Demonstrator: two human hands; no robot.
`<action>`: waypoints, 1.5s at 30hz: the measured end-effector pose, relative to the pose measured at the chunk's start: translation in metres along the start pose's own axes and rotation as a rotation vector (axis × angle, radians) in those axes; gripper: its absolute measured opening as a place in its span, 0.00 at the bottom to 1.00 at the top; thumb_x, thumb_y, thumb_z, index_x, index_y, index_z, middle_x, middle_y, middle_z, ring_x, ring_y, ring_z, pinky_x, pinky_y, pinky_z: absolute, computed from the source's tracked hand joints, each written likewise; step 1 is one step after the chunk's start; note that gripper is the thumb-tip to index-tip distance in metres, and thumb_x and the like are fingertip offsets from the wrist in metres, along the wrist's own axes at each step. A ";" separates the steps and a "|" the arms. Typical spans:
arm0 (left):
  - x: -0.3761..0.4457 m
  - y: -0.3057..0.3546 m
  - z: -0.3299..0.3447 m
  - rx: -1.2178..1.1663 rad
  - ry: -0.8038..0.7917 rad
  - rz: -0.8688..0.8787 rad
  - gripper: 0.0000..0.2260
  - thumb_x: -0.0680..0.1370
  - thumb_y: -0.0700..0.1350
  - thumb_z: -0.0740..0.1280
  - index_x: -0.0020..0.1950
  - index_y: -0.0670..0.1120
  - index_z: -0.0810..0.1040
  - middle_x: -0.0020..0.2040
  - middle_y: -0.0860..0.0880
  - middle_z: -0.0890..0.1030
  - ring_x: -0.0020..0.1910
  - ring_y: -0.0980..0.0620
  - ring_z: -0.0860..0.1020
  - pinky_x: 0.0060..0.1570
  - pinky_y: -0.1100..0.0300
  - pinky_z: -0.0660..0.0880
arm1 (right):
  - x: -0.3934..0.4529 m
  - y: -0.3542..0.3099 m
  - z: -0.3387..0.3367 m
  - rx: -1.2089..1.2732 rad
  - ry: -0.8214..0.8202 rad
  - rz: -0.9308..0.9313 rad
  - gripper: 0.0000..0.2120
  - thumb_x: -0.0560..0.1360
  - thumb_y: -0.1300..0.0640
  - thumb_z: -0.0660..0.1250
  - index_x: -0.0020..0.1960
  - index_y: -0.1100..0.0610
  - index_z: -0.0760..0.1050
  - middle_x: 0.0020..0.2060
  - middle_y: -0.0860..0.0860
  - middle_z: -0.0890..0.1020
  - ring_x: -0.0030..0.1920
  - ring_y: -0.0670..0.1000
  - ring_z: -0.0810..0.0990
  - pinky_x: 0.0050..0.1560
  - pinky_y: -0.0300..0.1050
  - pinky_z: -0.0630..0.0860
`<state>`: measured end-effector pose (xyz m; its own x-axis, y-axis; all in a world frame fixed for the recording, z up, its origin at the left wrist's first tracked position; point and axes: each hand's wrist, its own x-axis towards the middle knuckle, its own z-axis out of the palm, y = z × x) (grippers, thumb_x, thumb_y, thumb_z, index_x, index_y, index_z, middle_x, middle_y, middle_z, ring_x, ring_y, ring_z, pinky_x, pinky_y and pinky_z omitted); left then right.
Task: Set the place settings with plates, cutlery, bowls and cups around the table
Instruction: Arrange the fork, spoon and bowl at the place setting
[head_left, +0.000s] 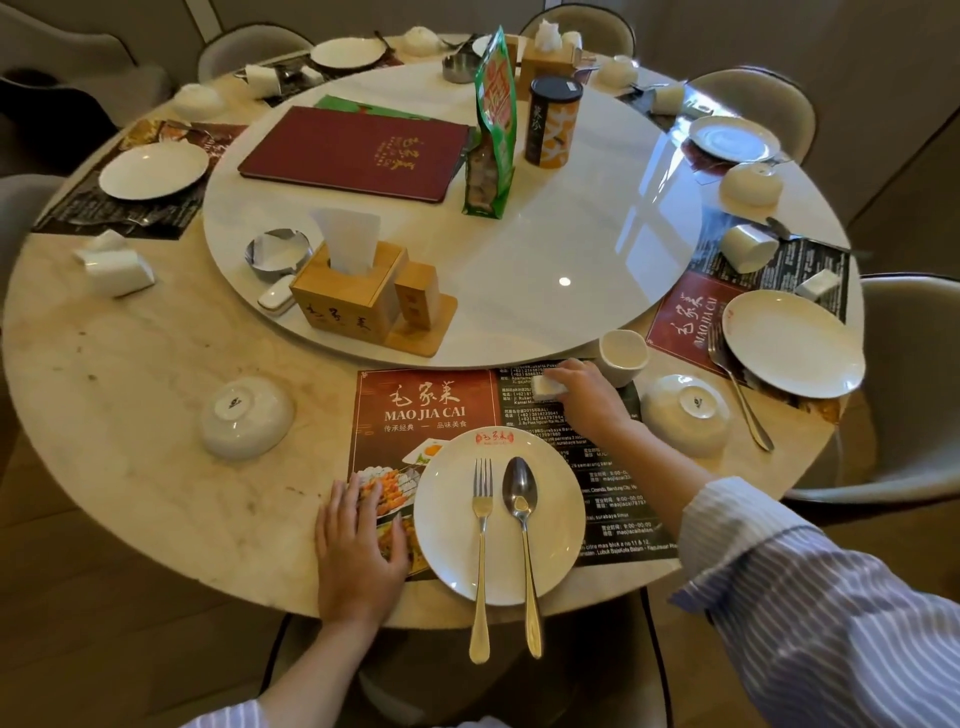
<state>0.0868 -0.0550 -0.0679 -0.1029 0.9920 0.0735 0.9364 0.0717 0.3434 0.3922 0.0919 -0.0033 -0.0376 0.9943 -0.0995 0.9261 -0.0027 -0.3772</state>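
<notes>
A white plate (457, 525) sits on the red and black placemat (426, 410) in front of me, with a fork (481, 551) and a spoon (522, 540) lying across it, handles past the table edge. My left hand (358, 545) rests flat on the placemat's left edge, fingers apart. My right hand (584, 397) grips a small white rest (545, 388) on the mat's far right part. A white cup (623, 356) stands upright just beyond that hand. An upturned white bowl (685, 413) lies to the right of the mat.
A second upturned bowl (247, 415) lies left. The lazy Susan (571, 249) carries a tissue box (345, 291), a red menu (358, 153), a snack bag and a can. Other settings ring the table: plate and fork (792, 343) at right, plate (153, 170) at left. Chairs surround.
</notes>
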 end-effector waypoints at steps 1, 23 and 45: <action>0.000 0.000 0.000 0.002 -0.001 0.001 0.27 0.76 0.57 0.54 0.71 0.47 0.68 0.74 0.46 0.65 0.76 0.47 0.58 0.74 0.47 0.55 | 0.005 -0.002 0.000 -0.001 -0.003 -0.003 0.26 0.74 0.70 0.64 0.70 0.55 0.71 0.66 0.52 0.74 0.67 0.54 0.68 0.66 0.50 0.68; 0.001 -0.002 -0.003 -0.093 -0.027 0.002 0.25 0.76 0.56 0.53 0.71 0.48 0.69 0.75 0.47 0.65 0.76 0.48 0.56 0.75 0.47 0.53 | -0.005 -0.057 -0.007 -0.070 -0.018 -0.012 0.22 0.76 0.60 0.66 0.70 0.55 0.70 0.66 0.53 0.73 0.68 0.55 0.67 0.67 0.54 0.66; 0.149 -0.129 -0.112 -0.503 -0.011 -0.670 0.25 0.79 0.56 0.61 0.69 0.40 0.69 0.66 0.38 0.70 0.60 0.38 0.74 0.57 0.51 0.70 | 0.033 -0.293 0.103 1.152 -0.424 0.629 0.05 0.78 0.62 0.65 0.50 0.65 0.76 0.39 0.57 0.80 0.36 0.51 0.79 0.34 0.41 0.78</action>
<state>-0.0866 0.0721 0.0040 -0.5790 0.7568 -0.3031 0.4161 0.5941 0.6884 0.0813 0.1144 0.0093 -0.0358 0.6853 -0.7274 0.0063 -0.7277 -0.6858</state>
